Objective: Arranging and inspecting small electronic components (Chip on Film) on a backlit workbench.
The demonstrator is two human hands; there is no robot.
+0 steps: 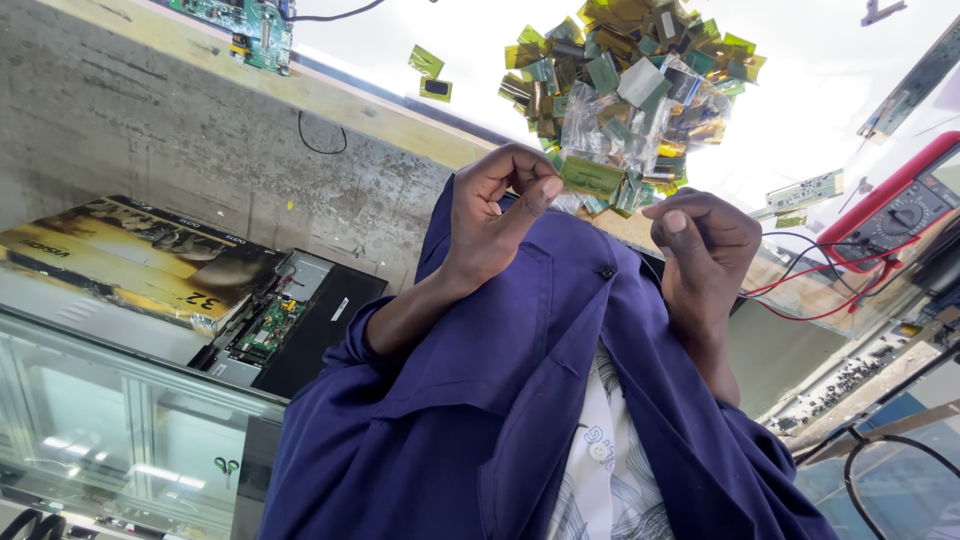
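My left hand [495,220] is raised in front of my chest, thumb and forefinger pinched on the edge of a small green flex strip [592,176]. The strip sits at the near rim of a heap of green and gold film pieces [630,80] on a white tabletop [820,70]. My right hand [705,250] is held up beside it as a closed fist, thumb on top, with nothing visible in it. Both forearms come out of dark blue sleeves [480,400].
A red multimeter [890,205] with red and black leads [810,290] lies at right. Narrow circuit strips [805,190] lie near it, and a green circuit board [250,30] sits at top left. Below left are a printed flat carton [130,255], an opened device [280,330] and a glass cabinet [120,430].
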